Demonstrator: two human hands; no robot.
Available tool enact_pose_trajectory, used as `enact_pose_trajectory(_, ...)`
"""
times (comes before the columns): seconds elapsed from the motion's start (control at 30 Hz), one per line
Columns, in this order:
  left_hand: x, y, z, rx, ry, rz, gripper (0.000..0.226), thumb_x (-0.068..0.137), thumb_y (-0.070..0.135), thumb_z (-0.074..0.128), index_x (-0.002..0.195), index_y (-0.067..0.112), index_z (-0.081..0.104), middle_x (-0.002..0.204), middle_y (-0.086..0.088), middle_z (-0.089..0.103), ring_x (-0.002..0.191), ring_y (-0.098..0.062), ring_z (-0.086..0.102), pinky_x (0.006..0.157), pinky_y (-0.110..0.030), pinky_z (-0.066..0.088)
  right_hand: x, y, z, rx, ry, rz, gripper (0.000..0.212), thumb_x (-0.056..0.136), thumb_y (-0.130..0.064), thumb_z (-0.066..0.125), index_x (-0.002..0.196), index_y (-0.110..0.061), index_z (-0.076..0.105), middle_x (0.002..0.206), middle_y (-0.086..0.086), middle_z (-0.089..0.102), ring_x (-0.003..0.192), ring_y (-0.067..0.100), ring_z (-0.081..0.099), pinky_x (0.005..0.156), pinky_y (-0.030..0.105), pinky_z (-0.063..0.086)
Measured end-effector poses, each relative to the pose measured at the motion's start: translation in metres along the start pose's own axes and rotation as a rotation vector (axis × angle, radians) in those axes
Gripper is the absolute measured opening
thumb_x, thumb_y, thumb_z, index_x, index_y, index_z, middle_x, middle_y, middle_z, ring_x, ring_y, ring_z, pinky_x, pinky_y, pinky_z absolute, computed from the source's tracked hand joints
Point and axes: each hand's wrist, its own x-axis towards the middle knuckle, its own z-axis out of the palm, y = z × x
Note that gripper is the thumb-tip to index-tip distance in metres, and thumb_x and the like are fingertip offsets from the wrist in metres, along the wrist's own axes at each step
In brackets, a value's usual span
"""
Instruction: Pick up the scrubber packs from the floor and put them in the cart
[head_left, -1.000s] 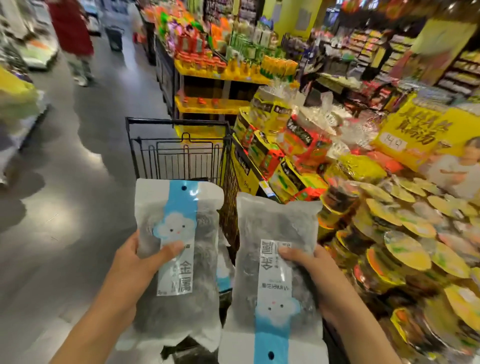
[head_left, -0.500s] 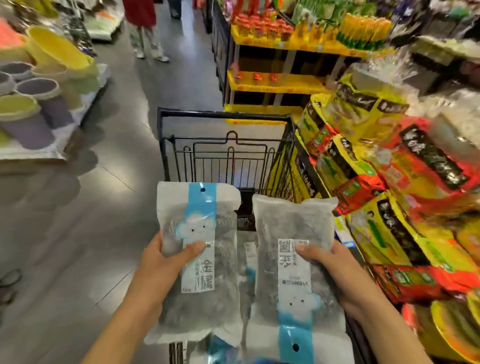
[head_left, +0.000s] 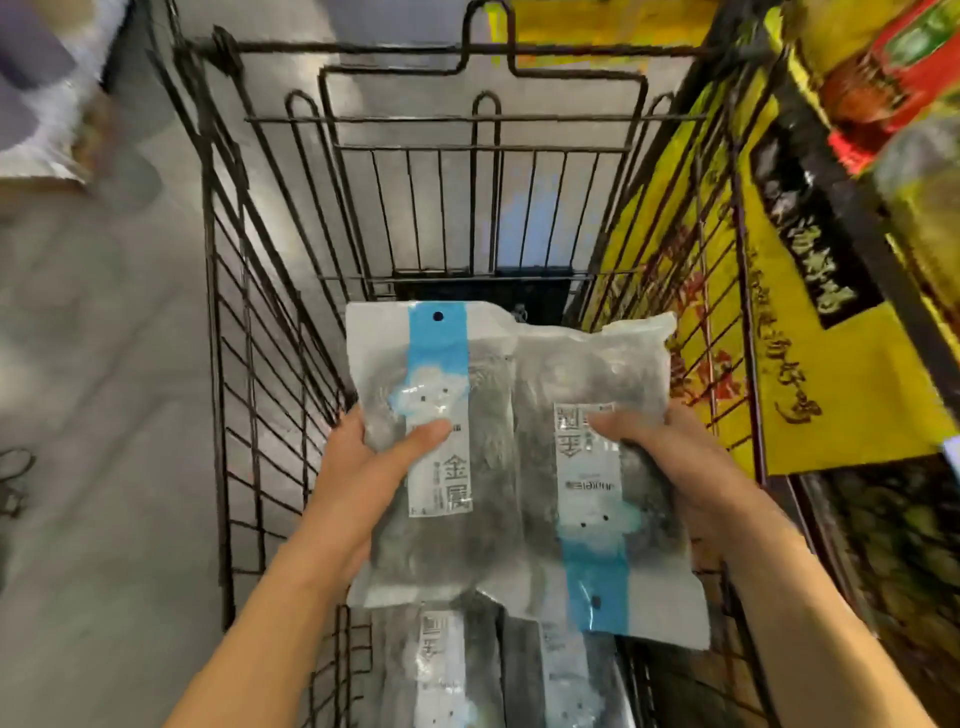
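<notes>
Each grip pinches a scrubber pack, left hand (head_left: 358, 467) and right hand (head_left: 680, 457), above seemingly more packs (head_left: 441, 670) inside the cart (head_left: 228, 322).

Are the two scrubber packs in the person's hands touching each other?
Touching. The head view shows the left pack and the right pack meeting edge to edge with no gap, seemingly overlapping slightly.

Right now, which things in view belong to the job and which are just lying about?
Job: left hand holding left pack; right hand holding right pack; cart; packs in cart.
Not job: yellow bags; floor.
</notes>
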Motion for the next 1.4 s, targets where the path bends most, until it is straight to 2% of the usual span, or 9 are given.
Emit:
enact_pose_trajectory(0.23,0.093,-0.077,-0.018,0.166,0.028,-0.049,0.080,0.053,0.054,0.094,0.125,0.030,0.067,0.111,0.008,0.078,0.104,-0.015,0.075,0.100,-0.045,0.055,0.075,0.067,0.021,-0.036,0.026,0.012,0.020,0.087,-0.016,0.078,0.106,-0.013,0.075,0.091,0.004,0.082,0.083,0.022,0.079,0.081,0.040,0.062)
enact_pose_trajectory(0.37,0.124,-0.114,-0.020,0.131,0.074,-0.072,0.058,0.072,0.032,0.091,0.125,0.023,0.068,0.110,0.002,0.079,0.102,-0.021,0.076,0.097,-0.051,0.057,0.105,0.086,0.025,-0.032,0.004,0.034,0.013,0.090,-0.013,0.075,0.103,-0.014,0.074,0.091,0.006,0.081,0.083,0.021,0.079,0.069,0.032,0.064)
enact_pose_trajectory(0.6,0.155,-0.142,-0.001,0.089,0.005,-0.117,0.053,0.078,0.008,0.086,0.126,0.016,0.065,0.109,-0.002,0.079,0.103,-0.023,0.076,0.098,-0.049,0.057,0.146,0.109,0.028,-0.007,-0.086,0.054,0.030,0.092,-0.011,0.073,0.121,-0.005,0.070,0.108,0.014,0.079,0.100,0.032,0.077,0.091,0.047,0.062)
enact_pose_trajectory(0.7,0.160,-0.147,0.001,0.126,0.050,-0.139,0.049,0.081,0.009,0.084,0.125,0.016,0.064,0.103,-0.002,0.080,0.092,-0.021,0.078,0.085,-0.044,0.063,0.157,0.118,0.028,-0.028,-0.087,0.087,0.024,0.094,-0.010,0.071,0.116,-0.002,0.069,0.082,0.003,0.080,0.072,0.016,0.078,0.059,0.026,0.061)
enact_pose_trajectory(0.77,0.163,-0.148,0.002,0.109,0.063,-0.156,0.047,0.083,0.004,0.081,0.126,0.013,0.063,0.103,-0.005,0.080,0.089,-0.020,0.078,0.081,-0.041,0.064,0.160,0.122,0.028,-0.056,-0.105,0.110,0.023,0.095,-0.011,0.071,0.116,-0.003,0.069,0.079,0.001,0.080,0.066,0.011,0.076,0.052,0.021,0.057)
enact_pose_trajectory(0.93,0.172,-0.153,-0.001,0.211,0.118,-0.183,0.056,0.076,0.017,0.089,0.124,0.018,0.059,0.108,-0.006,0.078,0.091,-0.024,0.077,0.084,-0.046,0.064,0.167,0.135,0.028,-0.118,-0.020,0.092,0.031,0.090,-0.016,0.078,0.118,-0.012,0.069,0.103,0.006,0.078,0.078,0.009,0.078,0.065,0.023,0.062)
enact_pose_trajectory(1.03,0.172,-0.153,-0.003,0.331,0.204,-0.181,0.066,0.057,0.040,0.093,0.108,0.031,0.052,0.110,-0.001,0.073,0.098,-0.027,0.073,0.090,-0.051,0.060,0.173,0.139,0.030,-0.339,0.117,0.050,0.067,0.074,-0.044,0.088,0.129,-0.018,0.060,0.117,-0.003,0.070,0.104,0.017,0.070,0.094,0.035,0.057)
enact_pose_trajectory(1.17,0.161,-0.145,-0.002,0.421,0.196,-0.115,0.066,0.074,0.034,0.090,0.121,0.025,0.044,0.111,0.006,0.066,0.103,-0.020,0.068,0.096,-0.045,0.058,0.161,0.132,0.037,-0.591,0.260,0.021,0.079,0.084,-0.041,0.082,0.145,-0.009,0.042,0.138,0.014,0.053,0.129,0.034,0.053,0.108,0.044,0.046)
enact_pose_trajectory(1.4,0.110,-0.095,-0.011,0.710,0.121,0.048,0.069,0.084,0.034,0.082,0.140,0.021,0.044,0.136,0.006,0.055,0.124,-0.020,0.057,0.106,-0.044,0.050,0.103,0.092,0.030,-0.749,0.115,-0.037,0.072,0.093,-0.038,0.074,0.152,-0.015,0.039,0.150,0.015,0.040,0.138,0.034,0.044,0.115,0.043,0.037)
